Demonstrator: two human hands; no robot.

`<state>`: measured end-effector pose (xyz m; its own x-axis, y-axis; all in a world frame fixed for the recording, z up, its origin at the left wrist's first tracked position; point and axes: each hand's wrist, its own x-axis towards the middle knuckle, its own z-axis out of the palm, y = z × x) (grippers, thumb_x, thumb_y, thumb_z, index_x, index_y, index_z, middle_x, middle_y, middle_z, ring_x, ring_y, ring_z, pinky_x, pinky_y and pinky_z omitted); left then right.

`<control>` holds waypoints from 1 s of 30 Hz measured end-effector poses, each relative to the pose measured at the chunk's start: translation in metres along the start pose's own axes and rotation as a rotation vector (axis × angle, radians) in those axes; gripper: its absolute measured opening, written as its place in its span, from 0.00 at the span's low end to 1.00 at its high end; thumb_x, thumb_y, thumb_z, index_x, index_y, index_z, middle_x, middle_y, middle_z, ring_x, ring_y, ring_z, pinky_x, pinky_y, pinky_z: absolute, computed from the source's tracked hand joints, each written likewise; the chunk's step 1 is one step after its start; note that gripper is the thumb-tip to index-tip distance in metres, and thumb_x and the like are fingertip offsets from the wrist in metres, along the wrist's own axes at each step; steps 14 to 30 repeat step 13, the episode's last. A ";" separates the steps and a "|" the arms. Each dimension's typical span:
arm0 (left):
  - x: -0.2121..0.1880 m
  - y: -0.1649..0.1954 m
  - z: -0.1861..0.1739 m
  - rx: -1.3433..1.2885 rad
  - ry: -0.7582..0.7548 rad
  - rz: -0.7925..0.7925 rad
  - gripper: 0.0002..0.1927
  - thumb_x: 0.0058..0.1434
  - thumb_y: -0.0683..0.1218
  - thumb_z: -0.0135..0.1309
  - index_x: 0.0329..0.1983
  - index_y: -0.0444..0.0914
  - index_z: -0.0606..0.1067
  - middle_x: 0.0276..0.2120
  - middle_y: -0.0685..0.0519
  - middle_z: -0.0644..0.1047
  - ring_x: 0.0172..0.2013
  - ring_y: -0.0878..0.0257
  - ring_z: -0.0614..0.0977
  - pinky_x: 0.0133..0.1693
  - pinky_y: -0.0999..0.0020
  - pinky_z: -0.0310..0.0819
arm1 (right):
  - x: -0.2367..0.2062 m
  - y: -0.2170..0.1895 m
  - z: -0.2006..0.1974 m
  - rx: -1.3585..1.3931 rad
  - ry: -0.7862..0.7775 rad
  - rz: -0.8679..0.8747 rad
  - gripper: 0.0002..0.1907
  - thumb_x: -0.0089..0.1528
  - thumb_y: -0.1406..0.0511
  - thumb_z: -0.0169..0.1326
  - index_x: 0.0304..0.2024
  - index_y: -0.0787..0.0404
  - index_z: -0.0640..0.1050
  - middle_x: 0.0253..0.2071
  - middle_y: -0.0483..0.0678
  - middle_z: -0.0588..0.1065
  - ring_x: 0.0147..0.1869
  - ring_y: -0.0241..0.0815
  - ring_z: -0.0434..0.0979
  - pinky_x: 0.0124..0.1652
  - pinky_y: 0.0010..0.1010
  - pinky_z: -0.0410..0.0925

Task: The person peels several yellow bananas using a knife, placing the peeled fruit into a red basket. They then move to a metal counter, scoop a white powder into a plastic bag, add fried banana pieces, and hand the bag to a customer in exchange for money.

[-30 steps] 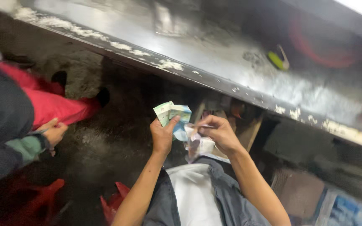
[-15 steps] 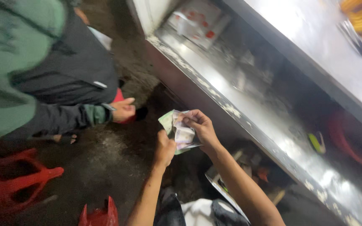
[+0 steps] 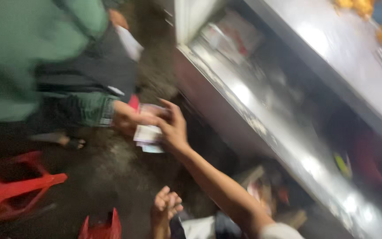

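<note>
Head: banknotes (image 3: 149,132) btwn two hands (image 3: 173,128)

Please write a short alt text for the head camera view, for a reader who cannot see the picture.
The person's right hand reaches out with paper notes to another person's hand in a green sleeve; the picture is blurred, so who grips the notes is unclear. The left hand is low, holding nothing visible. A steel counter runs along the right, red plastic stools stand at left.
</note>
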<state>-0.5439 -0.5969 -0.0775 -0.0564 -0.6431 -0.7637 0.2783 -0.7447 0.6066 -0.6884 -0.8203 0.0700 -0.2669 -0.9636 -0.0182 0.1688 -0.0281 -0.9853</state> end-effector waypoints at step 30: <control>-0.027 0.079 -0.007 0.602 -0.074 0.055 0.22 0.70 0.39 0.48 0.67 0.32 0.66 0.54 0.38 0.75 0.52 0.52 0.80 0.50 0.61 0.80 | -0.159 0.047 -0.176 -0.200 0.444 0.122 0.22 0.69 0.61 0.58 0.65 0.55 0.76 0.57 0.51 0.77 0.60 0.40 0.83 0.65 0.32 0.76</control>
